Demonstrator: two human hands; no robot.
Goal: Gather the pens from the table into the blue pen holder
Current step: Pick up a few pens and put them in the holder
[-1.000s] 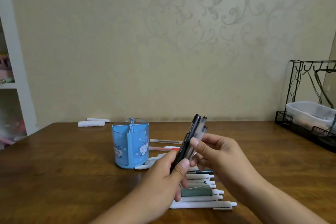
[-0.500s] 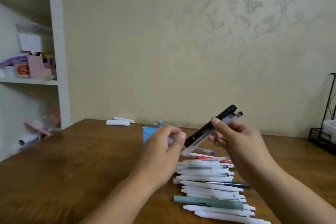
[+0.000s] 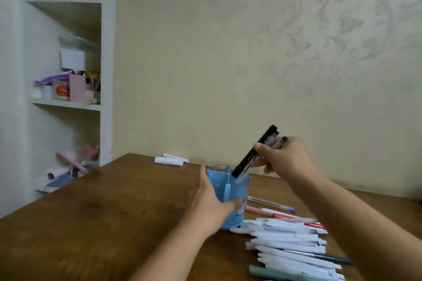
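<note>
The blue pen holder (image 3: 230, 187) stands on the wooden table (image 3: 102, 223), its inside split by dividers. My left hand (image 3: 211, 198) wraps around its left side, thumb across the front. My right hand (image 3: 284, 158) grips a small bunch of pens (image 3: 253, 153), one black and the others clear, tilted with their lower ends over the holder's right compartment. A pile of several mostly white pens (image 3: 290, 242) lies on the table to the right of the holder, with a grey-green pen (image 3: 271, 272) at the near end and red and clear ones (image 3: 274, 211) at the far end.
Two white rolled items (image 3: 170, 159) lie at the table's far edge by the wall. A white shelf unit (image 3: 68, 75) with boxes and clutter stands to the left beyond the table corner.
My left hand let go of the pen bunch and took hold of the blue holder. My right hand carried the bunch over to the holder's top. The view swung left.
</note>
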